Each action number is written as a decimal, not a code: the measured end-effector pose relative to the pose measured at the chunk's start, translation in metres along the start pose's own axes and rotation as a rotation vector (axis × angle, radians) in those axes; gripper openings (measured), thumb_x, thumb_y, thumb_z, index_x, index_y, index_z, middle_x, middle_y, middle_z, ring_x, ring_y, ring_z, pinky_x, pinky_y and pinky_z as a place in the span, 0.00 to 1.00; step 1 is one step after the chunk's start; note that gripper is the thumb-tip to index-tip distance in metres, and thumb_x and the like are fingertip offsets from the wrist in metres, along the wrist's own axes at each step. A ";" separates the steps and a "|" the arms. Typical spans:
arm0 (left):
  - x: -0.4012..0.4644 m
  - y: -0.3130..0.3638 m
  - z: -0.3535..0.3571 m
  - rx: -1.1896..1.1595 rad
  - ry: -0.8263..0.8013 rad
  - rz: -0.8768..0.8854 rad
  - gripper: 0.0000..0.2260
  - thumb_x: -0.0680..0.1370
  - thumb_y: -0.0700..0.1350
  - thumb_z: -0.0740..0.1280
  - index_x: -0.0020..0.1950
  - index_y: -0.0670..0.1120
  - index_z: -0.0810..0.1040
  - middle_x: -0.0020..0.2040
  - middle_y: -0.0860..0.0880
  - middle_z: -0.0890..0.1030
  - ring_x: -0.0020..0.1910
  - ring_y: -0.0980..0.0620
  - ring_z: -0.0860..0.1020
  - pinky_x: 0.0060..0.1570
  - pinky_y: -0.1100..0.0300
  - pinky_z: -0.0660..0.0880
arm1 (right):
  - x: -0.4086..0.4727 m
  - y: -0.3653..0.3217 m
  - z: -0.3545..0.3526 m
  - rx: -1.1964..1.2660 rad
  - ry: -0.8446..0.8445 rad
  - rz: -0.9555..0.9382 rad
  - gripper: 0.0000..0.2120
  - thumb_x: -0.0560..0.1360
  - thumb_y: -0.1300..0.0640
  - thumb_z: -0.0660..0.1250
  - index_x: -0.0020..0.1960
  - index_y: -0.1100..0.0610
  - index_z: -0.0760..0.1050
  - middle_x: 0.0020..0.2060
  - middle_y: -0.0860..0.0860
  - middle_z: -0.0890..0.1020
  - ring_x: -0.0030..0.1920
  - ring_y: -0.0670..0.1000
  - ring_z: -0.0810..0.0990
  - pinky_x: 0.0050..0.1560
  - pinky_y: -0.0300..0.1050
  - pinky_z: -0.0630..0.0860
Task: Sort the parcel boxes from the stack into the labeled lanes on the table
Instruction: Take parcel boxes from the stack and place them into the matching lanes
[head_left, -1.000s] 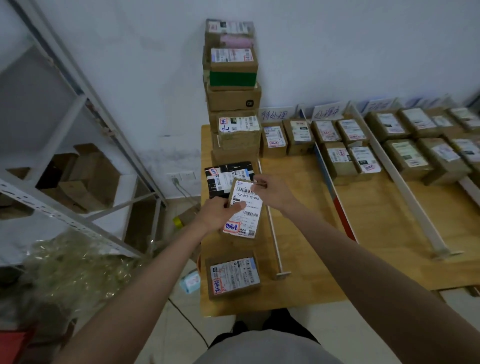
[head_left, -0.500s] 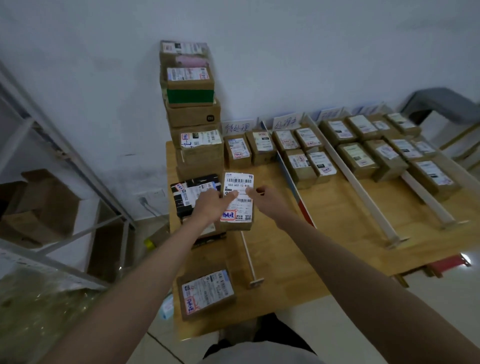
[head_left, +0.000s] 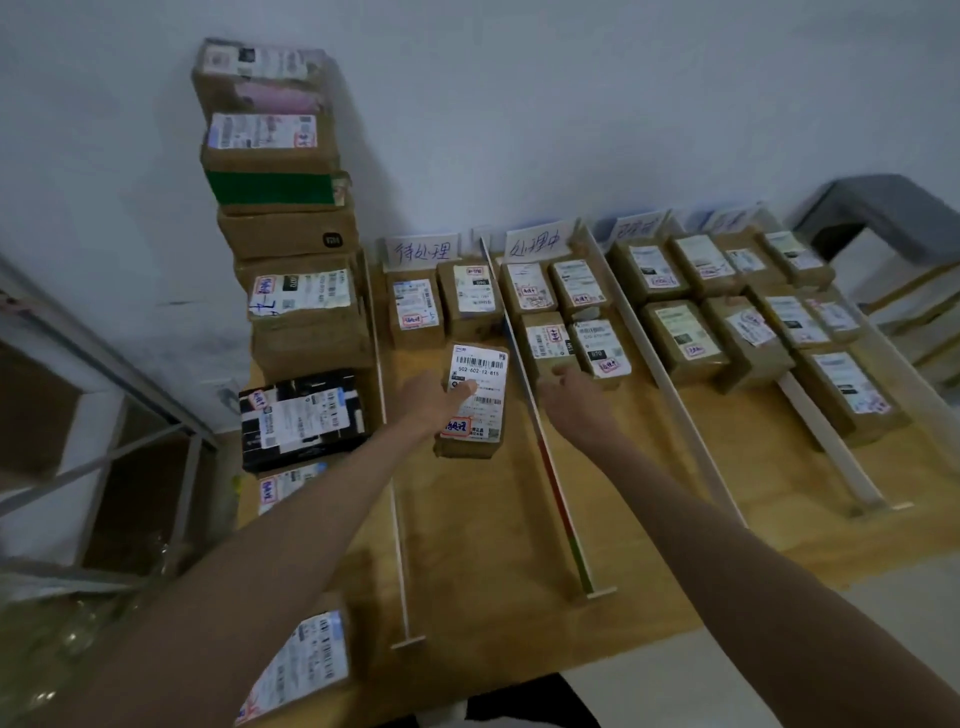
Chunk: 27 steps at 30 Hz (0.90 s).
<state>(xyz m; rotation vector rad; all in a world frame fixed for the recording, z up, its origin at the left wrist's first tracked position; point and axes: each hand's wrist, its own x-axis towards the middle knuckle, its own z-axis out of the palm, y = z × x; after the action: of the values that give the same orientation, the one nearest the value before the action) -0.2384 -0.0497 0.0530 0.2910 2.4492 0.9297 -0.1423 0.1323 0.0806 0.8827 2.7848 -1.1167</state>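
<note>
At the near left corner of the light wooden bench (head_left: 649, 545) lies one brown cardboard box with a white label (head_left: 306, 665), partly hidden by the left forearm. Further in on that side sit one box with a red-stamped label (head_left: 283, 486) and one black printed box (head_left: 301, 421) resting on it.

The left hand (head_left: 434, 402) holds one brown cardboard parcel with a white barcode label (head_left: 475, 402); the thumb lies curled over the label, and the fingers are hidden beneath the parcel. The parcel is in the first lane, between the thin white divider rail (head_left: 397, 493) and the red-and-green edged divider rail (head_left: 540, 431). The right hand (head_left: 569, 397) hangs over the second lane, holding nothing, its fingers loosely curled.

Beyond the parcel, two brown labelled boxes (head_left: 441, 306) stand side by side under the white handwritten lane card (head_left: 423, 249). The second lane holds four labelled boxes (head_left: 563, 317) in two rows. The lanes further right hold more boxes; blur prevents an exact count.

At the far left, the tall stack of brown cardboard boxes (head_left: 291, 208) stands against the wall, with one green band visible in it.
</note>
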 end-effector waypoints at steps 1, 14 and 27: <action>0.014 -0.001 0.007 -0.021 0.007 -0.027 0.27 0.74 0.69 0.61 0.58 0.50 0.82 0.52 0.49 0.84 0.47 0.50 0.83 0.50 0.49 0.81 | 0.012 0.010 -0.006 -0.051 0.015 -0.012 0.17 0.80 0.52 0.60 0.65 0.59 0.72 0.61 0.54 0.77 0.61 0.55 0.76 0.60 0.55 0.75; 0.134 0.014 0.071 -0.011 0.078 -0.367 0.28 0.78 0.65 0.62 0.58 0.40 0.79 0.54 0.42 0.82 0.52 0.42 0.80 0.44 0.55 0.74 | 0.117 0.099 -0.020 -0.341 0.041 -0.194 0.18 0.80 0.54 0.60 0.68 0.57 0.69 0.64 0.55 0.74 0.65 0.57 0.72 0.61 0.57 0.73; 0.086 -0.028 0.090 0.402 0.204 0.239 0.27 0.81 0.52 0.63 0.77 0.44 0.62 0.76 0.45 0.63 0.73 0.48 0.64 0.68 0.52 0.70 | 0.144 0.098 -0.014 -0.292 0.011 -0.236 0.19 0.80 0.53 0.59 0.70 0.56 0.67 0.65 0.53 0.73 0.65 0.53 0.72 0.64 0.54 0.73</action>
<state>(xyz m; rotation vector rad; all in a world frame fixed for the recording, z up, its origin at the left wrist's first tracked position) -0.2646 0.0111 -0.0560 0.6688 2.8281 0.5713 -0.2107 0.2699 -0.0020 0.5454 3.0127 -0.6939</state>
